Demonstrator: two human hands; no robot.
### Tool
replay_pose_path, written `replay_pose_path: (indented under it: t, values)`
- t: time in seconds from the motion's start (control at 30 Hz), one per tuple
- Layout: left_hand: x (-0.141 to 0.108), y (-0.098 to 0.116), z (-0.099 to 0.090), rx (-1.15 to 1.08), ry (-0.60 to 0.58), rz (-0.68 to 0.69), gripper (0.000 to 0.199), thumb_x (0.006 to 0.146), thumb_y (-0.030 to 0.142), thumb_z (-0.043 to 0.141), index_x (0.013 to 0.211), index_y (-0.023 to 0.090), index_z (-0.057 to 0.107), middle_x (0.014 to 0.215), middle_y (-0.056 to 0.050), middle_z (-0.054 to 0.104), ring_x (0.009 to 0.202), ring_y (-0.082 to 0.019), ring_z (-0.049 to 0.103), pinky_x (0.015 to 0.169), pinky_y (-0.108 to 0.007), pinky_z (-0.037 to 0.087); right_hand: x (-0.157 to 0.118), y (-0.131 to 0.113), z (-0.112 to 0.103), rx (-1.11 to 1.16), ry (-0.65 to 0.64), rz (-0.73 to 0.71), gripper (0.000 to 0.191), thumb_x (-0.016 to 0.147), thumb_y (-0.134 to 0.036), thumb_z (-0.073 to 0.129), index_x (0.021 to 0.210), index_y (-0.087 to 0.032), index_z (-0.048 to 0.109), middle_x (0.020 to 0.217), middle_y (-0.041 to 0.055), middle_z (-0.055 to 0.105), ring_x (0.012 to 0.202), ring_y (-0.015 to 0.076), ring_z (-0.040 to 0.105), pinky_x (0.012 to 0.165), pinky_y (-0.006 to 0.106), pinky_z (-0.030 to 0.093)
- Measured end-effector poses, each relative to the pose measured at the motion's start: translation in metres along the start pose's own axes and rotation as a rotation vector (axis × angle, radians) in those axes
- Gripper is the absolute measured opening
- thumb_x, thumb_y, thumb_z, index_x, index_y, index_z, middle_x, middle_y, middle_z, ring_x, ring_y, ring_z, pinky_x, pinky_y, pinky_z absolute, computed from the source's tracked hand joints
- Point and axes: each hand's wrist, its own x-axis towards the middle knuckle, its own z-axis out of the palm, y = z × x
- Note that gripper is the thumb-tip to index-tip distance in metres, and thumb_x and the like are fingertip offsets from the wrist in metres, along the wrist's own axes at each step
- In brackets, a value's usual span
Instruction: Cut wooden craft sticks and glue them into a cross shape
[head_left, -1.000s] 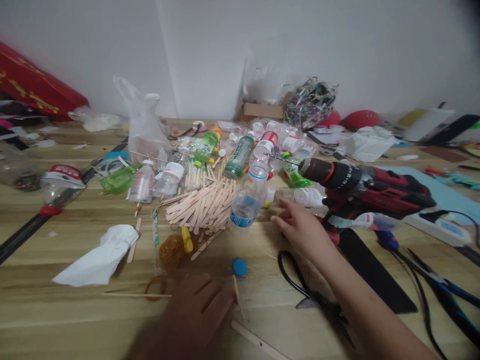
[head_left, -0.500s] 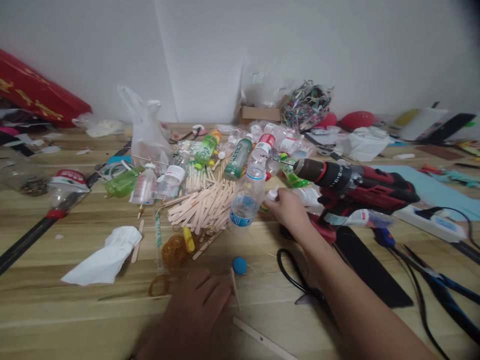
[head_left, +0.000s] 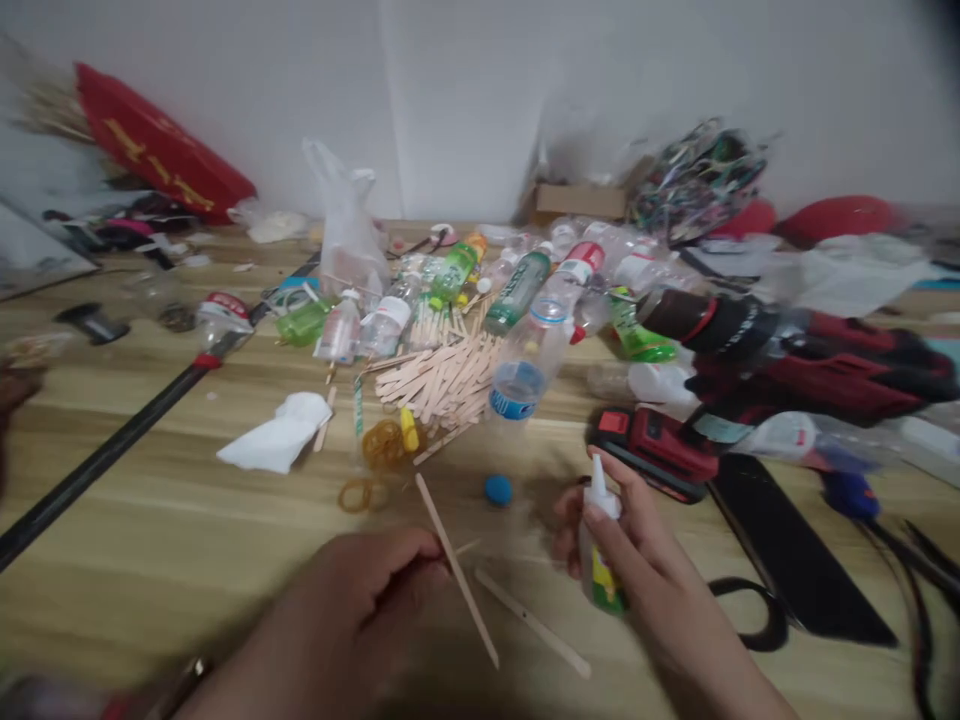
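My left hand (head_left: pixel 375 585) is closed, pinching a wooden craft stick (head_left: pixel 459 580) that slants down to the right. A second, short stick end crosses behind it at the fingertips. In my right hand (head_left: pixel 649 580) is a small glue bottle (head_left: pixel 598 545), upright, with its white nozzle pointing up and a yellow-green label. On the table between and below the hands lies another craft stick (head_left: pixel 532 622), with small dark spots on it. A blue bottle cap (head_left: pixel 498 489) sits just beyond, in front of a clear plastic bottle (head_left: pixel 517 385) that stands upright.
A heap of craft sticks (head_left: pixel 442 378) spreads mid-table, with several plastic bottles behind. Rubber bands (head_left: pixel 386 443) and a white tissue (head_left: pixel 276 432) lie to the left. A red-black power drill (head_left: pixel 802 360) stands at right beside a black phone-like slab (head_left: pixel 799 560).
My right hand has picked up the glue bottle beside the drill and brought it nearer to me. My left hand has lifted the craft stick from the table. The view has shifted left.
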Motion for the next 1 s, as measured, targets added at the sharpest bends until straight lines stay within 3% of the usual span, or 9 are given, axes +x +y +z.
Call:
replay_pose_path:
  t: [0.13, 0.23, 0.43, 0.53, 0.63, 0.7, 0.8, 0.9, 1.0]
  values:
    - [-0.015, 0.005, -0.003, -0.391, -0.229, -0.228, 0.021, 0.089, 0.035, 0.048, 0.082, 0.02, 0.059, 0.054, 0.008, 0.047, 0.049, -0.009, 0.038, 0.047, -0.019, 0.026, -0.006, 0.002, 0.007, 0.045, 0.008, 0.138, 0.034, 0.084, -0.052, 0.065, 0.096, -0.025, 0.049, 0.067, -0.0052, 0.062, 0.041, 0.0087, 0.048, 0.041, 0.021, 0.036]
    - [-0.017, 0.001, 0.008, -0.574, -0.328, -0.273, 0.023, 0.088, 0.042, 0.053, 0.085, 0.019, 0.057, 0.051, 0.01, 0.047, 0.045, -0.007, 0.033, 0.044, -0.019, 0.022, -0.013, 0.003, 0.005, 0.139, -0.06, 0.262, 0.031, 0.082, -0.051, 0.067, 0.085, -0.024, 0.052, 0.055, -0.0054, 0.058, 0.041, 0.0097, 0.048, 0.041, 0.02, 0.034]
    - [-0.004, -0.01, 0.04, -0.759, -0.426, -0.241, 0.044, 0.081, 0.063, 0.062, 0.082, 0.02, 0.053, 0.049, 0.008, 0.052, 0.038, -0.005, 0.033, 0.036, -0.015, 0.021, -0.027, 0.005, -0.007, 0.301, -0.121, 0.453, 0.032, 0.074, -0.047, 0.076, 0.085, -0.02, 0.062, 0.066, -0.0016, 0.061, 0.05, 0.0109, 0.054, 0.045, 0.022, 0.044]
    - [0.004, -0.01, 0.048, -0.826, -0.45, -0.222, 0.05, 0.076, 0.068, 0.065, 0.082, 0.02, 0.053, 0.049, 0.008, 0.054, 0.035, -0.005, 0.036, 0.033, -0.015, 0.023, -0.031, 0.007, -0.012, 0.269, -0.093, 0.375, 0.044, 0.075, -0.052, 0.077, 0.105, -0.024, 0.061, 0.081, -0.0022, 0.063, 0.05, 0.0105, 0.056, 0.045, 0.024, 0.046]
    - [0.008, -0.003, 0.04, -0.812, -0.454, -0.169, 0.043, 0.08, 0.062, 0.064, 0.08, 0.021, 0.053, 0.05, 0.007, 0.055, 0.034, -0.005, 0.036, 0.033, -0.015, 0.023, -0.035, 0.008, -0.014, 0.173, -0.146, 0.32, 0.046, 0.085, -0.059, 0.063, 0.116, -0.025, 0.056, 0.076, -0.0026, 0.063, 0.042, 0.0086, 0.049, 0.041, 0.023, 0.037]
    - [0.007, 0.005, 0.027, -0.722, -0.368, -0.101, 0.031, 0.086, 0.049, 0.06, 0.077, 0.021, 0.053, 0.05, 0.008, 0.053, 0.038, -0.006, 0.037, 0.037, -0.016, 0.024, -0.037, 0.007, -0.014, 0.146, -0.185, 0.343, 0.034, 0.091, -0.056, 0.056, 0.103, -0.024, 0.055, 0.064, -0.0052, 0.058, 0.038, 0.0077, 0.043, 0.04, 0.021, 0.03]
    - [0.004, 0.016, 0.005, -0.429, -0.119, 0.048, 0.018, 0.089, 0.031, 0.054, 0.075, 0.021, 0.057, 0.054, 0.007, 0.054, 0.048, -0.008, 0.046, 0.047, -0.018, 0.032, -0.04, 0.002, -0.014, 0.153, -0.188, 0.311, 0.025, 0.091, -0.047, 0.06, 0.087, -0.025, 0.05, 0.056, -0.0084, 0.051, 0.041, 0.0082, 0.041, 0.044, 0.021, 0.034]
    - [0.004, 0.021, -0.003, -0.095, 0.148, 0.259, 0.017, 0.092, 0.022, 0.052, 0.079, 0.023, 0.064, 0.064, 0.005, 0.061, 0.059, -0.012, 0.055, 0.054, -0.021, 0.039, -0.038, -0.008, -0.018, 0.155, -0.165, 0.242, 0.028, 0.081, -0.045, 0.073, 0.088, -0.025, 0.054, 0.068, -0.0055, 0.056, 0.049, 0.0089, 0.048, 0.044, 0.019, 0.037]
    - [0.011, 0.018, 0.007, 0.111, 0.367, 0.497, 0.016, 0.095, 0.016, 0.052, 0.087, 0.022, 0.065, 0.079, 0.003, 0.067, 0.074, -0.014, 0.06, 0.067, -0.024, 0.044, -0.032, -0.017, -0.028, 0.15, -0.164, 0.187, 0.03, 0.074, -0.046, 0.079, 0.09, -0.025, 0.064, 0.082, 0.0003, 0.062, 0.057, 0.0117, 0.058, 0.042, 0.018, 0.038]
